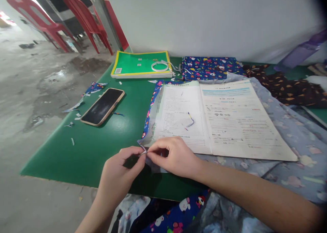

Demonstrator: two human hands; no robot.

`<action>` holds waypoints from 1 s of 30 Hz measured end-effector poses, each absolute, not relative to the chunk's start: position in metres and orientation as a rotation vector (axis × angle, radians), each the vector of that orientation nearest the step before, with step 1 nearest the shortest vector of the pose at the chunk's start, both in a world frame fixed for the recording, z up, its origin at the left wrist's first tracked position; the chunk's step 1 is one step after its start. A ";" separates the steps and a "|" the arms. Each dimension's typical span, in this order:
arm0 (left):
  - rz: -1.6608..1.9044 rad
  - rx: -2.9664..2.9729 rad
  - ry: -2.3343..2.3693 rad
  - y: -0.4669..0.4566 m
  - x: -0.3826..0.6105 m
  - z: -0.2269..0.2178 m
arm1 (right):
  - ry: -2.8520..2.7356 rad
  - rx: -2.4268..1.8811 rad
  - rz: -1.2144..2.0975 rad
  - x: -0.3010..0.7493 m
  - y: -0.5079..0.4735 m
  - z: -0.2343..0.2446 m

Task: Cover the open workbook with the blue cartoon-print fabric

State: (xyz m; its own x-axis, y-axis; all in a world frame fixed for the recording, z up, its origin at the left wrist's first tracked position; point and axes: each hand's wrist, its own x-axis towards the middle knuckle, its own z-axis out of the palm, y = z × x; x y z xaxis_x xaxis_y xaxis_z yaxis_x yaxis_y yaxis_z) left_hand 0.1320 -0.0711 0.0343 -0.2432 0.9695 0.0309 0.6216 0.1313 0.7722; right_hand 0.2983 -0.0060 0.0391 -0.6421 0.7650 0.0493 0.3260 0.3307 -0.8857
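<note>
Green table (76, 151), white wall (191, 18), red chairs (87, 21); left hand (120, 171) and right hand (176, 158) pinching fabric edge (142, 147).

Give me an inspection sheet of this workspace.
Surface: green table, partly covered by cloth.
Things in hand: printed fabric, near corner pinched; open booklet lying on it.
Clutter: phone, green book with white ring on top, folded blue cloth, brown cloth, fabric scraps.
Hands: left hand and right hand both pinch the fabric corner.
Cables: nothing seen.
Surroundings: white wall, concrete floor, red chairs.
</note>
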 end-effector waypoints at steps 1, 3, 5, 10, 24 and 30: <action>0.940 1.550 1.927 -0.071 0.132 0.034 | -2.132 -0.961 1.271 0.299 -0.006 0.040; 0.930 1.622 1.921 -0.071 0.131 0.034 | -2.134 -0.967 1.277 0.299 -0.005 0.042; 0.912 1.712 1.916 -0.070 0.130 0.034 | -2.149 -0.968 1.283 0.299 -0.003 0.043; 0.873 1.867 1.922 -0.067 0.131 0.032 | -2.192 -0.977 1.363 0.301 0.001 0.047; 0.869 1.971 1.933 -0.062 0.138 0.029 | -2.075 -1.113 1.467 0.301 0.002 0.042; 0.883 1.914 1.915 -0.062 0.138 0.032 | -2.037 -1.070 1.475 0.299 0.000 0.041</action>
